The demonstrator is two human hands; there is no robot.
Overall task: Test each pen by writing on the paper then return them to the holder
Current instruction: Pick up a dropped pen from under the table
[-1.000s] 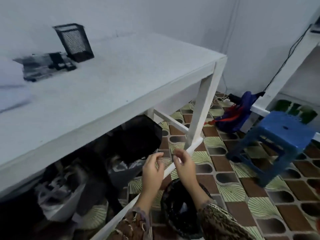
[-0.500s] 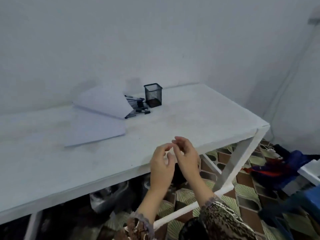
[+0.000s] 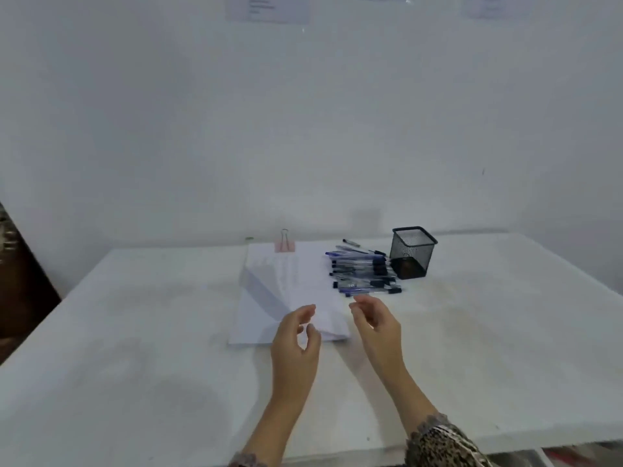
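A stack of white paper (image 3: 290, 288) lies in the middle of the white table (image 3: 135, 332), held at its far edge by a pink binder clip (image 3: 285, 244). Several blue and black pens (image 3: 362, 271) lie in a pile to the right of the paper. A black mesh pen holder (image 3: 412, 252) stands just right of the pens and looks empty. My left hand (image 3: 295, 342) hovers over the near edge of the paper, fingers loosely curled, holding nothing. My right hand (image 3: 377, 323) hovers beside the paper's near right corner, also empty, a little short of the pens.
The table stands against a white wall with printed sheets (image 3: 268, 8) stuck high up. A dark object (image 3: 17, 281) stands beyond the table's left edge. The table's front edge runs under my forearms.
The view swung up from the floor and table corner to face the table head-on. My hands, held together before, have parted and moved forward over the paper.
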